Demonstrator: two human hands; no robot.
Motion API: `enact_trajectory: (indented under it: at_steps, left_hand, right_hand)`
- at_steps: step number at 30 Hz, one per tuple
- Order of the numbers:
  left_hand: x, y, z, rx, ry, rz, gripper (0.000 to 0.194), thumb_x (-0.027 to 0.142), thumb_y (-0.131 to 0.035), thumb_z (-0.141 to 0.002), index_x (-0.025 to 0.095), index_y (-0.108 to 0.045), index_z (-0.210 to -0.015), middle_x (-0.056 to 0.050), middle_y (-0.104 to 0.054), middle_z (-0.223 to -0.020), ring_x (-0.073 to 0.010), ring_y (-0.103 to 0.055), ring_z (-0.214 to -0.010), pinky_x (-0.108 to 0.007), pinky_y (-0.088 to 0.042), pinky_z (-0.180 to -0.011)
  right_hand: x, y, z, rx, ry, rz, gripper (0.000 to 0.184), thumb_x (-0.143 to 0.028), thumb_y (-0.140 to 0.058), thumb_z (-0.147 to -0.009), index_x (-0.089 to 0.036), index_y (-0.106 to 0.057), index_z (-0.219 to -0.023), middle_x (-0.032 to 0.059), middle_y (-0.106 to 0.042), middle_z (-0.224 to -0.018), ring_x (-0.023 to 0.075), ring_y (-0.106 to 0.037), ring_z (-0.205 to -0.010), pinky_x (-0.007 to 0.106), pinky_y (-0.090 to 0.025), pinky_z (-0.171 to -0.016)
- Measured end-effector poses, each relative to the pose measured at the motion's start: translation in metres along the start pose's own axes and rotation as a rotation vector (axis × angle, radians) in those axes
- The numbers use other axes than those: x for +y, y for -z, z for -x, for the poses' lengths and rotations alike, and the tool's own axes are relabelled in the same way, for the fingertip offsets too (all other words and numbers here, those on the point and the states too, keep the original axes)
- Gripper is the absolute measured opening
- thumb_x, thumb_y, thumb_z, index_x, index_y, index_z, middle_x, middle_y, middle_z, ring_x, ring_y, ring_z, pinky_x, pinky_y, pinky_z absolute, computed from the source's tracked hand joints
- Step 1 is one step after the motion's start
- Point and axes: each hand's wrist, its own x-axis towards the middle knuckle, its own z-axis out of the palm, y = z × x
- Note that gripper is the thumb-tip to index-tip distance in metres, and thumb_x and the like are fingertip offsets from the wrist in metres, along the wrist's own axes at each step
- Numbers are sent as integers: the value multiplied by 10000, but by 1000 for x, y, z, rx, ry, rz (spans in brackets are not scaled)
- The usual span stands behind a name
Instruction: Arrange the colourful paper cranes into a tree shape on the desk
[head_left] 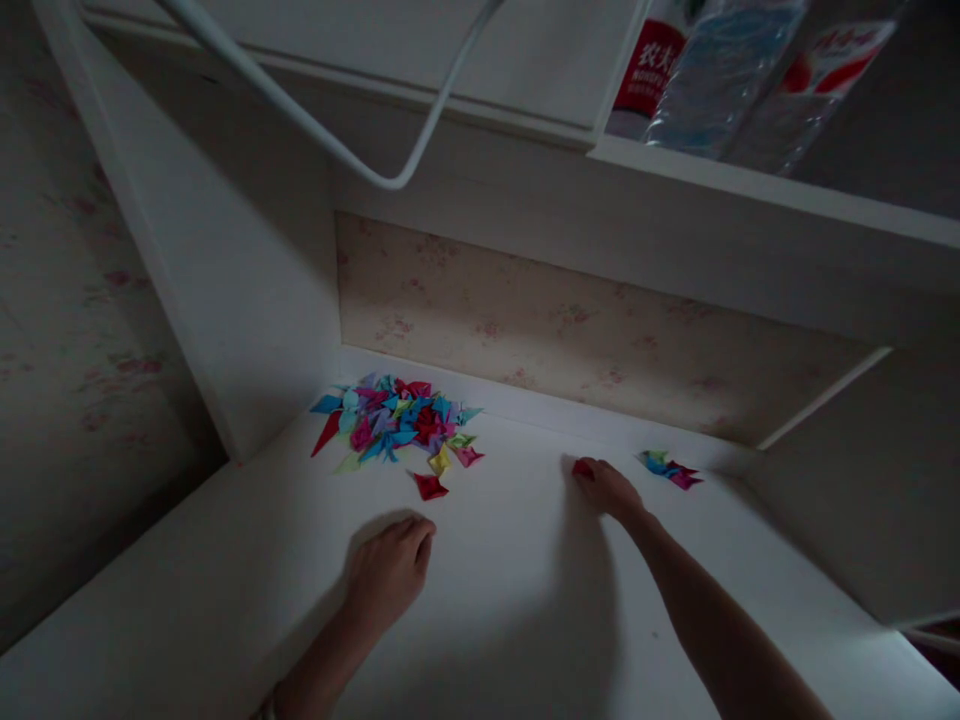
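Observation:
My right hand (606, 487) is pinched on a red folded paper crane (583, 468), just above or on the white desktop; I cannot tell which. To its right lies a small cluster of folded paper cranes (670, 468) in green, blue, red and pink. My left hand (391, 568) rests on the desktop in a loose fist, and no thing shows in it. A dark red paper crane (430, 486) lies just beyond its knuckles. Behind that, a large heap of many-coloured paper cranes (397, 415) spreads towards the back left corner.
The white desktop (510, 600) sits in a recess between a left side panel (247, 300) and a right panel (847, 500). Overhead, a shelf (750, 185) holds plastic bottles (724, 75). A white bent tube (390, 183) hangs down in front of the cabinet.

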Motion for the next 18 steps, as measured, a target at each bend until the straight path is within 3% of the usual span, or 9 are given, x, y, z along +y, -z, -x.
enact_trajectory:
  at_steps: [4,7,9,13,15,18]
  left_hand:
    - [9,-5,-1,24,-93,4,242,203,-398,-911,276,-626,-945,-2,-663,-999,-173,-609,-925,-284,-446,-777]
    - [16,-9,-16,53,-110,-40,219,200,-440,-887,257,-636,-967,-29,-627,-1153,-205,-576,-1022,-319,-461,-842]
    - [20,-13,-29,83,-81,-86,234,208,-455,-880,240,-634,-1026,-51,-569,-1292,-234,-561,-1072,-351,-471,-862]
    - [22,-23,-42,135,-26,-175,335,229,-443,-893,210,-580,-1197,-87,-465,-1430,-272,-574,-1082,-400,-490,-844]
    - [20,-28,-38,149,-70,-193,333,230,-419,-910,199,-586,-1196,-94,-462,-1435,-272,-571,-1104,-419,-468,-898]
    - [17,-30,-27,146,-153,-164,312,223,-398,-926,205,-608,-1157,-80,-533,-1372,-250,-564,-1128,-433,-408,-993]
  right_hand:
    - [-23,-11,-3,-21,33,-237,306,-280,-580,-817,-201,-637,-1107,110,-635,-1134,268,-568,-1063,356,-383,-923]
    - [-60,-14,-13,-85,62,-487,215,-325,-650,-777,-190,-673,-942,79,-680,-967,254,-601,-995,354,-434,-888]
    - [-93,-11,-21,-146,99,-689,270,-411,-634,-798,-168,-667,-910,77,-686,-891,228,-637,-884,345,-498,-809]
    - [-150,0,-36,-202,208,-1055,458,-529,-532,-863,-197,-552,-1178,76,-649,-1113,152,-650,-889,279,-553,-784]
    - [-160,3,-39,-209,225,-1127,497,-492,-557,-863,-211,-481,-1266,74,-620,-1195,135,-649,-933,261,-553,-811]
    - [-144,0,-37,-210,180,-1093,466,-420,-590,-850,-200,-507,-1251,84,-643,-1175,146,-669,-894,282,-565,-786]
